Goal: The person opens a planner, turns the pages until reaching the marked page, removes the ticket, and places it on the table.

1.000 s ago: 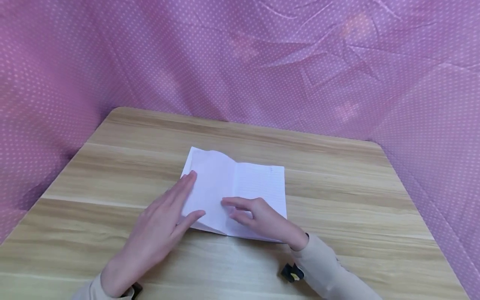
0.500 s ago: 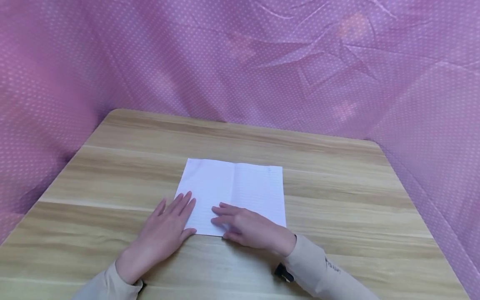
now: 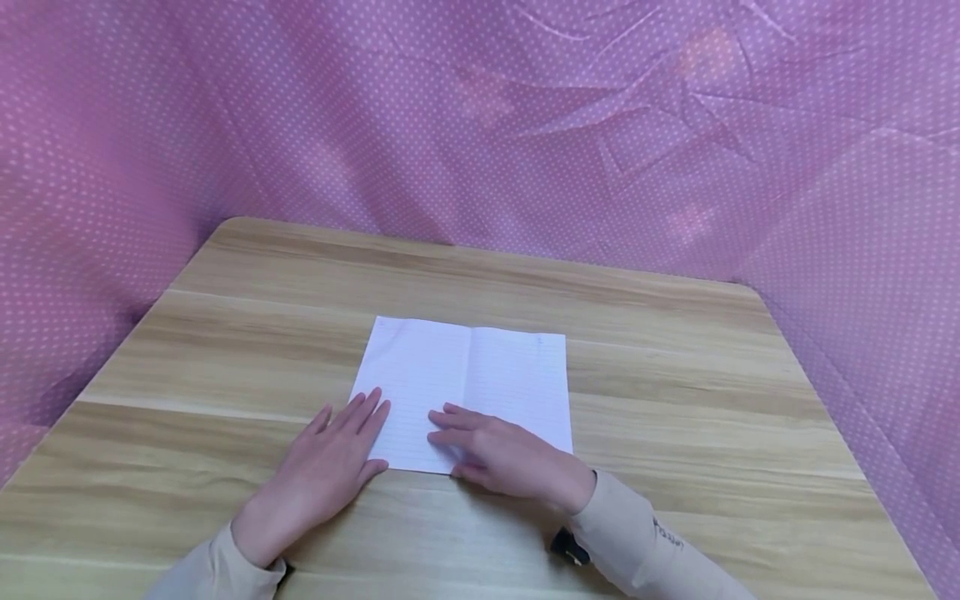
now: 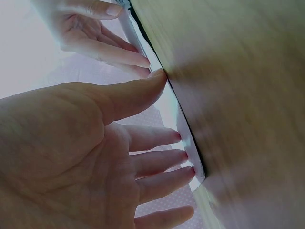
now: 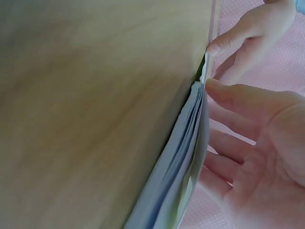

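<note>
Broadly, pink cloth [image 3: 480, 125] with pale dots hangs behind and on both sides of a wood-grain table [image 3: 712, 400]. Two beige sleeves [image 3: 645, 533] enter from the near edge, the right one bearing dark lettering. Between the hands, near the middle of the table, a lined notebook [image 3: 517, 375] lies spread flat, its fold running away from the person; the right wrist view shows a stack of page edges. The left hand [image 3: 318, 475] rests at the notebook's lower left corner, fingers straight and slightly apart. The right hand [image 3: 502, 454] covers part of the lower right page, its relaxed, parted fingers reaching across the fold onto the left page. Just beside the right cuff sits a small black piece [image 3: 567, 547].
</note>
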A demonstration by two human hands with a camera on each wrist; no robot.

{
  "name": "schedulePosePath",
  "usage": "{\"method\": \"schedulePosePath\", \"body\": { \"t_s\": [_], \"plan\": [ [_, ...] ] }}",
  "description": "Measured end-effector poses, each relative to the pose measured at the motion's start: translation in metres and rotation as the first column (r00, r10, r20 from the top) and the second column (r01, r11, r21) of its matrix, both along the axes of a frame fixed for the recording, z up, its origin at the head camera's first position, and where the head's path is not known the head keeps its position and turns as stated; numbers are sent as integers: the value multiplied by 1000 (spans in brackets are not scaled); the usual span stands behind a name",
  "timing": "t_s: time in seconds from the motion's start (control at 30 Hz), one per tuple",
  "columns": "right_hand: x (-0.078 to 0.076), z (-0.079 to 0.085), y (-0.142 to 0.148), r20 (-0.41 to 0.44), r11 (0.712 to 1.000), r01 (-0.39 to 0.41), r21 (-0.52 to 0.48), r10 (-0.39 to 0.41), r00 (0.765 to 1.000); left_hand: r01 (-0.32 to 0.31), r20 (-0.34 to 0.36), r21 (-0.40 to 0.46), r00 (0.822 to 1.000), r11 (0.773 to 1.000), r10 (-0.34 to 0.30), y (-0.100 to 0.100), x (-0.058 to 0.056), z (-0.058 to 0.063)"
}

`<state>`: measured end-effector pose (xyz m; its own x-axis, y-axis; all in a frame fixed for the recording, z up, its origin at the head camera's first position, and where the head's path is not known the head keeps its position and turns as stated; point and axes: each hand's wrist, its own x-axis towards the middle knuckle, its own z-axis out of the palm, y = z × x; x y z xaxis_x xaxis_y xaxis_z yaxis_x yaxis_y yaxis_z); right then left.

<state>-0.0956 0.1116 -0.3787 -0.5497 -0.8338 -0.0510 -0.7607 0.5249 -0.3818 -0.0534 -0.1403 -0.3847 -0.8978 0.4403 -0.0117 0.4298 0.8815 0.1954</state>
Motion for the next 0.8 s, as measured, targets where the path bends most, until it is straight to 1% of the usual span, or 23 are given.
{"method": "schedulePosePath", "body": {
  "t_s": [0.1,0.27,0.43,0.53,0.67,0.8],
  "plan": [
    [-2,2,5,26,999,42,0,-42,999,0,0,1,1000,1000,0,0,0,0],
    [-11,3,19,53,995,98,-36,-96,994,-3,10,1,1000,1000,3,0,-1,0],
    [-26,3,35,20,989,128,-78,-127,992,3,10,0,1000,1000,-3,0,-1,0],
    [-38,3,45,28,981,164,-102,-162,986,6,10,-2,1000,1000,-6,0,-1,0],
    [-55,2,61,75,963,248,-102,-242,967,7,12,3,1000,1000,-7,0,-1,-1],
    [-71,0,76,92,940,327,-97,-319,943,7,8,6,1000,1000,-7,0,0,-1]
  ]
}}
